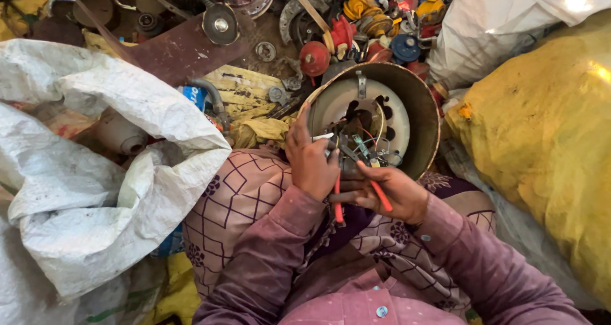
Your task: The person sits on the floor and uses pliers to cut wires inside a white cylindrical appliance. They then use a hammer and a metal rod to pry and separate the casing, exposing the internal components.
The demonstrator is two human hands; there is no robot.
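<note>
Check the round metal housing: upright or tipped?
Tipped: the round metal housing lies on its side on the lap, open end facing the camera, wiring visible inside.

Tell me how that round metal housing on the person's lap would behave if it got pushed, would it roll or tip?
The round metal housing lies on its side, so it would probably roll on its curved wall. The left hand gripping its rim seems to steady it. With wires and parts packed at one end, it may be end-heavy and tip that way.
</note>
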